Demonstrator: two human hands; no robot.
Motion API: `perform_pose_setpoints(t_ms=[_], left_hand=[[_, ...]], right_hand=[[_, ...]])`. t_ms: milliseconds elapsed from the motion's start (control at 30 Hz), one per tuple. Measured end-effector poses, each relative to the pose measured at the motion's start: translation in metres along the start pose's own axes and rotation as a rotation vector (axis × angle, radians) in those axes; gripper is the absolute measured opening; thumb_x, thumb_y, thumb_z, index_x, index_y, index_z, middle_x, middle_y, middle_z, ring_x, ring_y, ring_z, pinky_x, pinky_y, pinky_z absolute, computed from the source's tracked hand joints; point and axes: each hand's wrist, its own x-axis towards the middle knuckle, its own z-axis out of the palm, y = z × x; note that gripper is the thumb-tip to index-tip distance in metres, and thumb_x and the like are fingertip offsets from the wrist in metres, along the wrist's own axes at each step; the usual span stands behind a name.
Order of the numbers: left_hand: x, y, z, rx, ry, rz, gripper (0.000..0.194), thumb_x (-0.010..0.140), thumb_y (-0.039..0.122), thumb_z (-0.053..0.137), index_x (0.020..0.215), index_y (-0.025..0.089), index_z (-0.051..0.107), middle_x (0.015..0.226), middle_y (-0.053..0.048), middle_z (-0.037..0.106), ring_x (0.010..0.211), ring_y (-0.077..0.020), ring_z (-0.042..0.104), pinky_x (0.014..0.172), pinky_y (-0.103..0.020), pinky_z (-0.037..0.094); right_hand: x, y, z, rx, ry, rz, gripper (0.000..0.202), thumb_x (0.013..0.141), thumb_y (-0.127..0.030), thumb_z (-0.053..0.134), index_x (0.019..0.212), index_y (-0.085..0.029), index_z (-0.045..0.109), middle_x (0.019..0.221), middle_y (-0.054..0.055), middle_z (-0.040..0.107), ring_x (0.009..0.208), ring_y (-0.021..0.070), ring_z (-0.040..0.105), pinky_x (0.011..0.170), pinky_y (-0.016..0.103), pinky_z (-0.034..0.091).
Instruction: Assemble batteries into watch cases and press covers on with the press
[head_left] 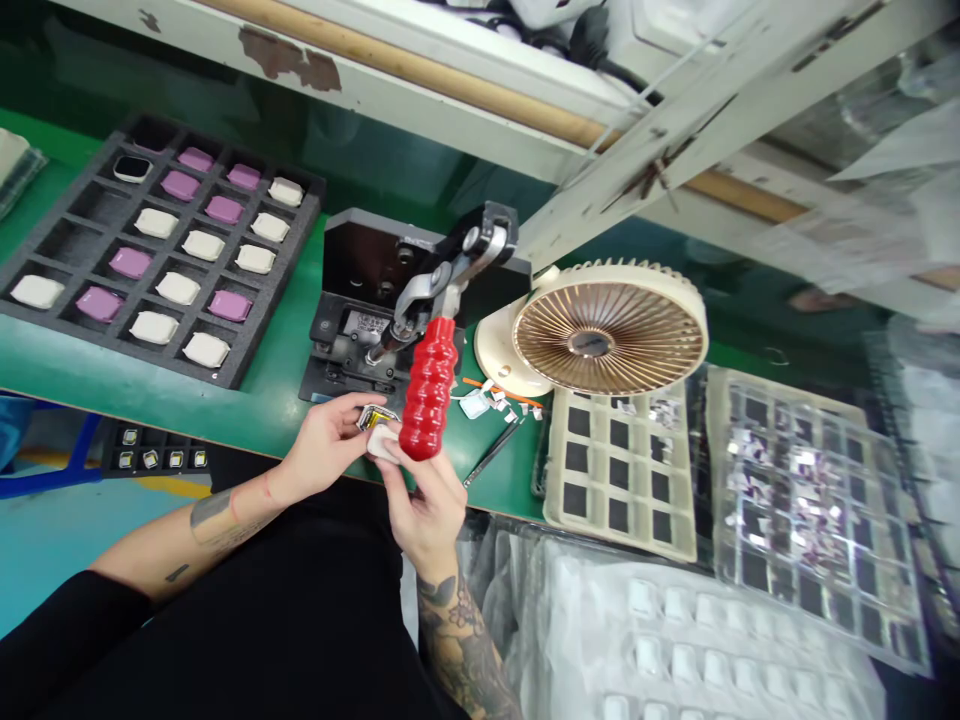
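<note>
My left hand (321,445) is closed on a small open watch case (370,416) with yellow and dark parts inside, just over the bench's front edge. My right hand (429,505) pinches a white rounded-square piece (383,443), like a watch cover, close against the case; whether the two are joined I cannot tell. Directly above my right fingers, the red handle (429,395) of a toggle clamp hides part of them. The clamp belongs to a black press fixture (352,335) that stands behind my hands.
At the left, a grey foam tray (259,320) holds white and purple watch-shaped pieces. A cream fan (611,330) stands to the right, near tweezers (493,452) and small scraps. Compartment trays (556,480) lie further right. A low shelf (300,105) runs behind the bench.
</note>
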Motion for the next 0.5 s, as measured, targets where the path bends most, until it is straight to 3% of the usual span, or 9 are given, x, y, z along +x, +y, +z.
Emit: perform_pose_setpoints(t_ms=[100, 233, 367, 500], left_hand=[[-0.002, 0.004, 0.0, -0.08, -0.084, -0.037, 0.051, 0.091, 0.027, 0.084, 0.14, 0.016, 0.073, 0.116, -0.014, 0.086, 0.088, -0.027, 0.086, 0.082, -0.04, 0.072], [-0.007, 0.008, 0.002, -0.194, -0.184, -0.06, 0.053, 0.094, 0.028, 0.081, 0.145, 0.017, 0.072, 0.125, -0.016, 0.084, 0.098, -0.0297, 0.086, 0.089, -0.043, 0.072], [-0.006, 0.008, 0.004, -0.188, -0.158, -0.028, 0.041, 0.101, 0.035, 0.078, 0.138, 0.017, 0.074, 0.121, -0.014, 0.085, 0.099, -0.0275, 0.085, 0.085, -0.038, 0.072], [-0.004, 0.007, 0.002, -0.089, -0.127, 0.049, 0.035, 0.104, 0.04, 0.076, 0.13, 0.017, 0.076, 0.116, -0.012, 0.086, 0.092, -0.0226, 0.084, 0.085, -0.033, 0.071]], right_hand=[[0.007, 0.005, -0.002, -0.042, 0.098, 0.022, 0.027, 0.099, -0.015, 0.075, 0.122, -0.029, 0.08, 0.125, 0.01, 0.08, 0.116, 0.0299, 0.076, 0.1, 0.053, 0.067], [0.015, 0.01, -0.003, -0.047, 0.007, 0.009, 0.026, 0.099, -0.017, 0.076, 0.122, -0.03, 0.079, 0.123, 0.008, 0.082, 0.122, 0.0311, 0.071, 0.108, 0.058, 0.06], [0.016, 0.009, 0.002, 0.014, -0.048, 0.02, 0.027, 0.101, -0.017, 0.074, 0.124, -0.031, 0.079, 0.127, 0.007, 0.081, 0.127, 0.0293, 0.069, 0.114, 0.056, 0.057], [0.013, 0.011, 0.004, 0.166, 0.0, 0.163, 0.043, 0.1, -0.027, 0.079, 0.142, -0.03, 0.071, 0.144, 0.011, 0.071, 0.139, 0.03, 0.064, 0.12, 0.054, 0.054]])
